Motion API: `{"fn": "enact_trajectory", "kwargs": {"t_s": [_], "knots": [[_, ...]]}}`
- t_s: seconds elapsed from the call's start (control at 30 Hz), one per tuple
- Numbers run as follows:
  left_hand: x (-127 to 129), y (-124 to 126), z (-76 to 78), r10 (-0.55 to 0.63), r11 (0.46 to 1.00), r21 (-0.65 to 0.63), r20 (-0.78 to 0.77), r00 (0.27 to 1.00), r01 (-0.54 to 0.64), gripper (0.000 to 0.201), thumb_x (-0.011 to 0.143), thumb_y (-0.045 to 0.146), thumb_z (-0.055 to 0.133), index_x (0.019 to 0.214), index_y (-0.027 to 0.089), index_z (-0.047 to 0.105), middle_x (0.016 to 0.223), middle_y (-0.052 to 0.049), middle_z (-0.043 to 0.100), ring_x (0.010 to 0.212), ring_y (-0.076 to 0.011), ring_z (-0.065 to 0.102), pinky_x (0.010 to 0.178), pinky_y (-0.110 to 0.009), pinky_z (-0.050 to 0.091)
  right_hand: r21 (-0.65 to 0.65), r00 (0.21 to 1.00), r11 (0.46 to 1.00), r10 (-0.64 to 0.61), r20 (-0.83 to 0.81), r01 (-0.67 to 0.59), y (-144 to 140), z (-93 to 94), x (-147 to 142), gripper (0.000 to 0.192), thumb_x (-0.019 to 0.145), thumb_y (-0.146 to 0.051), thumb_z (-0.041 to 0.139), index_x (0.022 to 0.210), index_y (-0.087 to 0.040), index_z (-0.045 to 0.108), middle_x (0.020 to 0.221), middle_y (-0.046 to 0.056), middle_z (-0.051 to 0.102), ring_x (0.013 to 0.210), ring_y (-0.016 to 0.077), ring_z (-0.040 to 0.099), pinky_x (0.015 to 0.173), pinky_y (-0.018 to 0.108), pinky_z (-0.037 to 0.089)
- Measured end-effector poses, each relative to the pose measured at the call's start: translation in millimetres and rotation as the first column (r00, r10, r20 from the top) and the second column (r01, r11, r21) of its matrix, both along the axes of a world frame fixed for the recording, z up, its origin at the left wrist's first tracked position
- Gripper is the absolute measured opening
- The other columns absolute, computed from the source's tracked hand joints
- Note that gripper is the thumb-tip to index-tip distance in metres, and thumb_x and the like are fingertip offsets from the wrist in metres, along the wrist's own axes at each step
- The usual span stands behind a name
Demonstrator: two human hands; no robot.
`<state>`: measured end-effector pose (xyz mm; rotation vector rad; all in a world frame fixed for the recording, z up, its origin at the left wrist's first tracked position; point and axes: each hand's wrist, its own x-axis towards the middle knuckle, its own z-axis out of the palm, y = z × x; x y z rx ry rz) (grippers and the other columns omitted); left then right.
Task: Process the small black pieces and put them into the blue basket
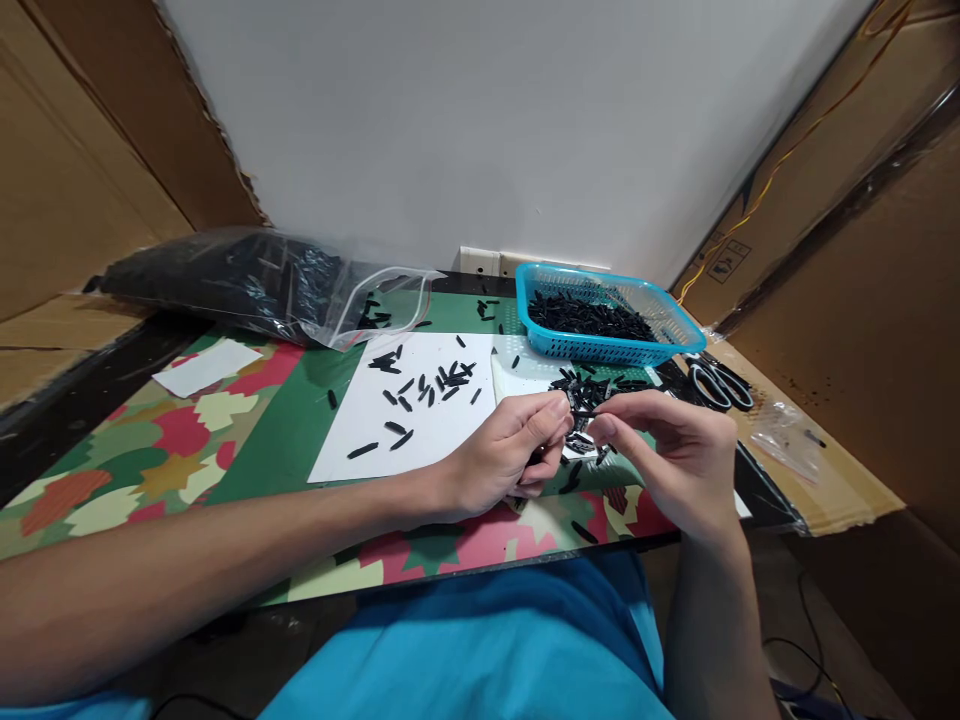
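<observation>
Between my two hands is a small, narrow black piece [582,414], its exact kind too small to make out. My left hand [514,445] is closed, with thumb and forefinger pinching one end of it. At the other end, the thumb and forefinger of my right hand [679,450] are pinched together. Right behind and below my fingertips lies a pile of similar black pieces [592,386], some with shiny parts. More slim black pieces [450,378] are scattered over a white sheet [341,425] to the left.
A blue plastic basket [600,350] full of black pieces stands at the back right. Scissors [716,385] lie beside it, near a small clear bag [787,440]. A large zip bag [225,280] of black pieces rests at the back left. Cardboard walls [847,260] flank the table.
</observation>
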<state>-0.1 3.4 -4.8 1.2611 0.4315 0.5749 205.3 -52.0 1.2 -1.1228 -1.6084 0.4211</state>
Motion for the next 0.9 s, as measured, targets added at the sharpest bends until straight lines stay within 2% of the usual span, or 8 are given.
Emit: {"fn": "enact_trajectory", "kwargs": {"t_s": [0.13,0.2,0.27,0.4,0.6,0.7,0.77,0.9], "knots": [[-0.3,3.7,0.2,-0.017,0.997,-0.079,-0.003,1.000,0.017,0.041,0.109,0.058,0.045,0.088,0.023,0.046,0.055,0.010,0.040,0.043,-0.0055,0.026,0.039,-0.012,0.025,0.027,0.959,0.963,-0.269,0.092,0.268,8.2,-3.0,10.9,0.009,0.097,-0.029,0.078,0.102,-0.023,0.080,0.089,0.002,0.082,0.078,0.0201,0.078,0.076,0.032,0.062],[-0.6,5.5,0.0,-0.015,0.994,-0.106,-0.026,1.000,0.012,0.042,0.107,0.064,0.044,0.092,0.024,0.047,0.054,0.010,0.040,0.042,-0.0061,0.025,0.038,-0.012,0.023,0.013,0.936,0.943,-0.331,0.118,0.332,10.4,-3.7,12.0,0.015,0.097,-0.031,0.078,0.109,-0.023,0.079,0.089,0.002,0.081,0.078,0.0210,0.077,0.076,0.034,0.061],[-0.7,6.3,0.1,-0.027,0.992,-0.121,-0.052,0.998,0.021,0.043,0.106,0.068,0.042,0.098,0.026,0.046,0.054,0.011,0.040,0.041,-0.0067,0.024,0.037,-0.013,0.022,-0.002,0.952,0.958,-0.284,0.113,0.287,8.6,-2.4,7.3,0.015,0.098,-0.031,0.076,0.111,-0.023,0.078,0.088,0.002,0.080,0.077,0.0200,0.076,0.075,0.033,0.060],[0.3,5.3,1.0,-0.039,0.994,-0.110,-0.096,0.995,0.029,0.047,0.106,0.073,0.033,0.105,0.028,0.046,0.054,0.010,0.043,0.041,-0.0082,0.029,0.038,-0.013,0.025,-0.008,0.979,1.000,0.008,0.205,-0.007,-1.7,4.5,-12.6,0.007,0.102,-0.024,0.071,0.103,-0.023,0.079,0.088,0.002,0.076,0.076,0.0175,0.067,0.072,0.031,0.053],[2.7,2.5,1.3,-0.008,1.000,-0.028,-0.112,0.994,0.005,0.051,0.104,0.075,0.035,0.112,0.026,0.047,0.059,0.007,0.054,0.040,-0.0090,0.034,0.038,-0.016,0.028,-0.161,0.907,0.964,0.255,0.336,-0.211,-8.7,10.3,-29.7,0.013,0.104,-0.019,0.069,0.097,-0.023,0.079,0.083,0.000,0.069,0.082,0.0184,0.063,0.077,0.032,0.048],[2.7,1.4,2.0,0.005,1.000,0.019,-0.114,0.994,-0.003,0.052,0.106,0.074,0.031,0.114,0.025,0.047,0.056,0.006,0.057,0.037,-0.0105,0.035,0.037,-0.019,0.028,-0.239,0.892,0.946,0.293,0.345,-0.218,-10.9,11.8,-35.1,0.011,0.103,-0.030,0.074,0.095,-0.024,0.079,0.084,0.000,0.069,0.081,0.0182,0.063,0.073,0.031,0.047],[2.3,0.8,2.7,0.052,0.997,0.062,-0.121,0.991,-0.045,0.055,0.107,0.073,0.029,0.114,0.024,0.050,0.056,0.005,0.058,0.038,-0.0111,0.038,0.038,-0.019,0.029,-0.236,0.892,0.959,0.240,0.383,-0.156,-13.5,12.4,-40.2,0.014,0.101,-0.035,0.077,0.093,-0.024,0.077,0.085,0.000,0.070,0.081,0.0188,0.063,0.070,0.031,0.045],[2.4,0.7,3.4,0.098,0.993,0.070,-0.118,0.988,-0.091,0.053,0.108,0.070,0.032,0.112,0.023,0.055,0.057,0.006,0.054,0.041,-0.0101,0.037,0.039,-0.018,0.029,-0.198,0.868,0.978,0.148,0.474,-0.059,-19.6,13.2,-48.4,0.010,0.101,-0.027,0.074,0.092,-0.024,0.073,0.092,0.001,0.074,0.082,0.0196,0.066,0.068,0.032,0.044]]}}
